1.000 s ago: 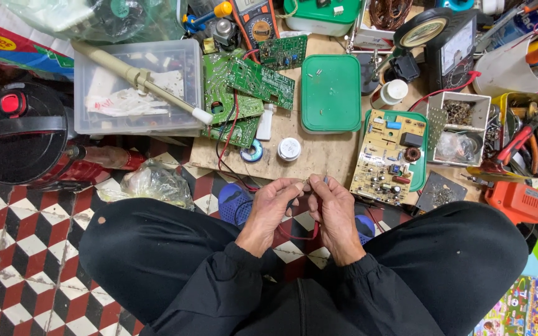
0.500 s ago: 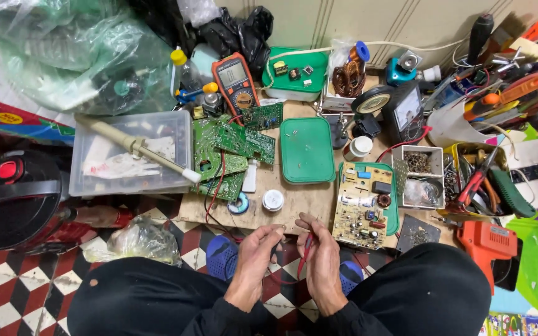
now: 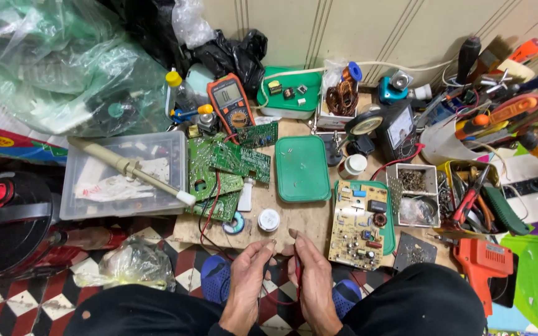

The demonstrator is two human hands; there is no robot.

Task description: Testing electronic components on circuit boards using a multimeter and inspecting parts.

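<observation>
Both hands at the worktop's [image 3: 294, 218] near edge: right hand [image 3: 314, 283] fingers pinch a red probe [image 3: 298, 274], left hand [image 3: 247, 283] fingers curled closed beside it, gripping what I cannot tell; best steady the tip before touching the tan circuit board [image 3: 359, 227].

This is a cramped electronics repair workshop set up on the floor. A low wooden board [image 3: 306, 218] serves as the bench, laid over red, black and white checkered tiles [image 3: 7, 298]. Green circuit boards [image 3: 231, 163] lie in a heap at its middle, an orange multimeter [image 3: 230, 102] sits beyond them, and a beige circuit board [image 3: 359, 225] lies to the right. A black analog meter [image 3: 396, 129] stands far right, next to screwdrivers and pliers [image 3: 474, 199]; an orange power tool [image 3: 484, 264] lies near right, a desoldering pump [image 3: 129, 169] left.
</observation>
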